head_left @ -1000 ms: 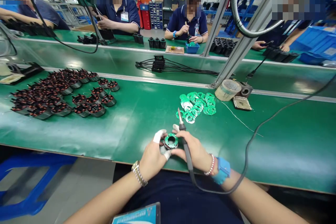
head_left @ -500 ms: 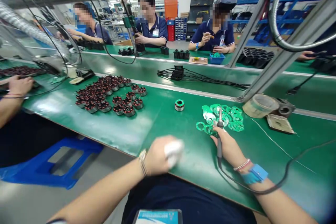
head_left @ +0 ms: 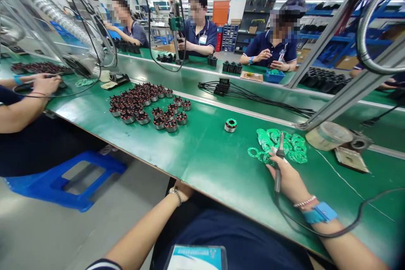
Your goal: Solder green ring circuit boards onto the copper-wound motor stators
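A worker's right hand [head_left: 287,179] reached out over the green bench [head_left: 205,160] with a soldering iron [head_left: 277,183] held between thumb and fingers, the tip pointing away from the wearer and standing over a loose spread of green ring boards [head_left: 267,138]. The fingers were partly curled, their ends at the near edge of the rings; whether they also pinched a ring could not be told. The left hand [head_left: 184,190] hung low at the bench's front edge, well apart from the parts, its fingers hidden, so its grip and opening could not be judged. The right hand was plainly the nearer of the two to the rings, which lay flat directly ahead of it and, being round, offered no long axis to follow. A single wound core [head_left: 230,126], topped with a green ring, stood upright to the left of the spread and forward of both hands, closer to the rings than to the crowd of dark-and-copper wound cores [head_left: 136,103] farther left. The iron's black cable [head_left: 319,234] looped back past a blue wristband [head_left: 321,213] on the right forearm.
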{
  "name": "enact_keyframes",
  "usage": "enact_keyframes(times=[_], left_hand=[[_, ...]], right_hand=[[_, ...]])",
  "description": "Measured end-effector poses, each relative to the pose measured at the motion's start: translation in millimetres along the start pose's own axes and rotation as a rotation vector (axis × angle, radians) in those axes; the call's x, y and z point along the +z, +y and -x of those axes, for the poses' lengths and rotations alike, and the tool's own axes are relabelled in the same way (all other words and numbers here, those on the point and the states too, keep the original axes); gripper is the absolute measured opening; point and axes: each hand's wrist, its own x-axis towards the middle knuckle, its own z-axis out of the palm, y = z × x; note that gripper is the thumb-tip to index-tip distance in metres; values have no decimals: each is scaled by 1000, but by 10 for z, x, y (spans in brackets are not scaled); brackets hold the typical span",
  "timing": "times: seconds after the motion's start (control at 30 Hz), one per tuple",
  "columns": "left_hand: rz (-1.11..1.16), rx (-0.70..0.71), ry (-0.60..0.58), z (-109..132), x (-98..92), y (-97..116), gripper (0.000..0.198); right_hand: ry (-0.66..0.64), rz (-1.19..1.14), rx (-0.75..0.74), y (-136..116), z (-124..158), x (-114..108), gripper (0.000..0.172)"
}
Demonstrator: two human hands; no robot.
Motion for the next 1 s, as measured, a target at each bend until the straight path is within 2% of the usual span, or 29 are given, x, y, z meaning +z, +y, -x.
enact_keyframes(times=[0.13, 0.2, 0.27, 0.3, 0.37, 0.4, 0.43, 0.5, 0.6, 0.7, 0.8, 0.87, 0.93, 1.0], left_hand=[[9, -19, -149, 518, -171, 152, 34], [46, 6, -230, 739, -412, 215, 31], [149, 46, -289, 795, -781, 235, 28], [187, 34, -226, 747, -996, 225, 27], [124, -48, 92, 501, -1421, 159, 29], [42, -132, 231, 319, -1601, 107, 32], [-61, -230, 288, 114, -1744, 47, 37], [-253, -360, 244, -309, -1904, -80, 45], [-401, -430, 141, -784, -1881, -230, 49], [-399, -452, 184, -931, -1740, -311, 53], [-342, -422, 276, -821, -1625, -309, 49], [-249, -327, 287, -673, -1550, -200, 39], [-107, -140, 228, -513, -1444, 31, 30], [52, 52, 94, -384, -1303, 365, 22]], right_hand=[[17, 27, -8, -3, -9, -12, 24], [15, 9, -16, -15, -7, -14, 23], [5, -30, -33, -51, -1, -12, 22], [-5, -60, -44, -82, 2, -9, 22], [-44, -135, -71, -169, 6, -7, 21], [-75, -179, -89, -222, 6, -9, 20], [-108, -223, -109, -277, 5, -15, 19], [-169, -297, -140, -382, 1, -39, 18], [-227, -371, -166, -488, -4, -102, 18], [-273, -432, -183, -525, 0, -158, 21], [-292, -491, -185, -518, 4, -180, 24], [-302, -523, -175, -508, 2, -185, 24], [-301, -535, -161, -509, 0, -193, 23], [-267, -538, -130, -531, 4, -211, 21]])
